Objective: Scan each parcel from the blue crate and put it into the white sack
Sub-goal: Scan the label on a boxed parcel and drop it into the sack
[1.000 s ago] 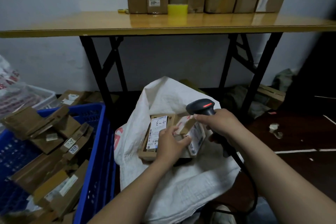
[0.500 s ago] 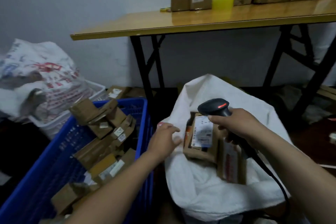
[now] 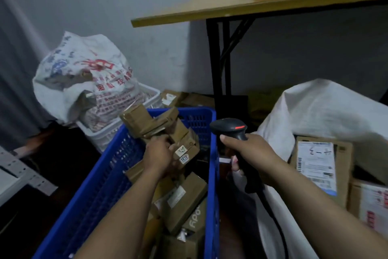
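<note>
The blue crate (image 3: 109, 176) fills the lower middle and holds several brown cardboard parcels. My left hand (image 3: 159, 153) reaches into it and grips a small brown parcel (image 3: 186, 149) with white stickers near the top of the pile. My right hand (image 3: 249, 153) holds the black barcode scanner (image 3: 228, 127) by its handle just right of the crate's right wall, its cable trailing down. The white sack (image 3: 327, 107) lies open at the right, with labelled boxes (image 3: 321, 164) inside.
A white basket (image 3: 117, 130) with a printed plastic sack (image 3: 84, 78) stands behind the crate at the left. A wooden folding table (image 3: 262, 4) with black legs (image 3: 218, 59) rises behind, cardboard boxes on top. More flat boxes (image 3: 174, 98) lie under it.
My view has swung left. My left hand left the sack, crossed to the blue crate and took hold of a parcel there. The scanner hand moved left toward the crate.
</note>
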